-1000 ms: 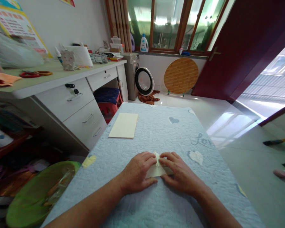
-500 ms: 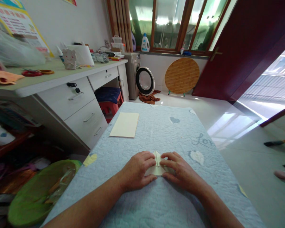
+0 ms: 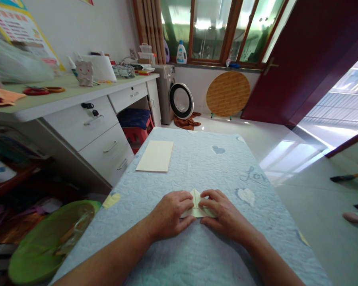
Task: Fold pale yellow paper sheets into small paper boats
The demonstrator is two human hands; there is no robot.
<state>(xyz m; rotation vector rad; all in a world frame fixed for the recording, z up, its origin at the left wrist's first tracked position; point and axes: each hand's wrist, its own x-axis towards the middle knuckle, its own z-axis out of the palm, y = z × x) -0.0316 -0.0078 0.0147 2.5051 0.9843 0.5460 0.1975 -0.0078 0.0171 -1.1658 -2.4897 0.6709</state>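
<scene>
A pale cream folded paper (image 3: 196,213) lies on the quilted blue cloth near the front of the table, its pointed tip facing away from me. A crease runs down its middle. My left hand (image 3: 172,213) grips the left side, fingertips on top and thumb along the near edge. On the right side, my right hand (image 3: 225,212) holds it in the same way, its fingers curled over the flap. Both hands cover the paper's outer parts. Farther off to the left lies a stack of cream paper (image 3: 155,156), touched by neither hand.
Blue quilted cloth (image 3: 193,163) covers the table. To the left stand a white desk (image 3: 101,119) with scissors (image 3: 37,91) on it and a green basket (image 3: 32,246). Beyond are a stool (image 3: 134,121), a washing machine (image 3: 166,95) with its door open and a round wooden tabletop (image 3: 228,93).
The paper's near edge, bowed before, now looks straighter and flatter. Both hands stay on it with only slight finger shifts. The whole view has moved a little.
</scene>
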